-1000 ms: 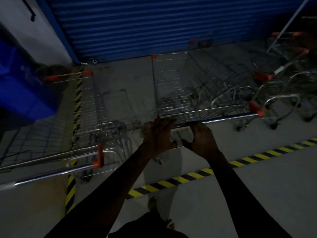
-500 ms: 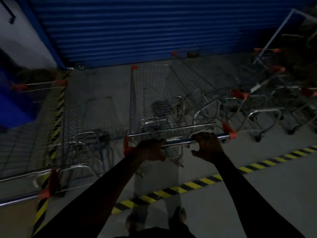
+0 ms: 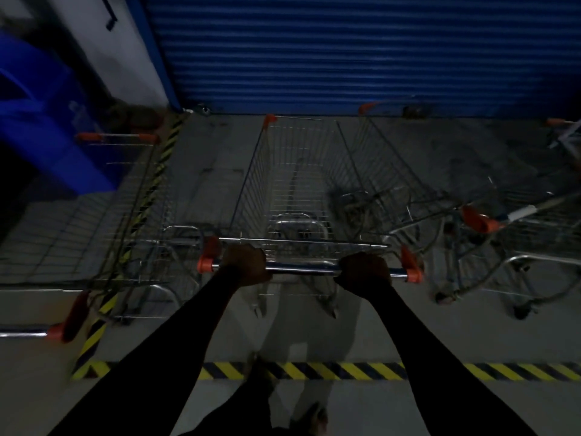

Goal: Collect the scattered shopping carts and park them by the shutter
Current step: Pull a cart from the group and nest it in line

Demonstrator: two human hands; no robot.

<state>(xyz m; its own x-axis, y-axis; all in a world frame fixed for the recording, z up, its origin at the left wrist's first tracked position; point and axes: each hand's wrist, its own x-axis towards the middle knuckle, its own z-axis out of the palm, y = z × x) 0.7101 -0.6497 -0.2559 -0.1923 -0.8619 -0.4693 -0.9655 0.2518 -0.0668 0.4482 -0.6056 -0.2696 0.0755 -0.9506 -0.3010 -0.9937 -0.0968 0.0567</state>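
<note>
A wire shopping cart (image 3: 295,184) with orange corner caps points straight at the blue roller shutter (image 3: 345,51). Its chrome handle bar (image 3: 301,268) runs across the middle of the view. My left hand (image 3: 244,265) grips the bar near its left orange end. My right hand (image 3: 364,272) grips it near the right end. The cart's front edge lies close to the foot of the shutter. Another cart (image 3: 119,215) stands to the left, over a striped floor line. More carts (image 3: 471,221) stand angled on the right.
A blue bin (image 3: 47,121) sits at the far left by a pale wall. Yellow-and-black floor tape (image 3: 345,371) crosses below my arms, and my feet (image 3: 311,413) stand near it. A chrome handle with an orange end (image 3: 53,332) juts in at the lower left.
The view has swung so the cart now faces the shutter squarely. The cart has rolled forward toward it. My hands have spread apart along the handle bar.
</note>
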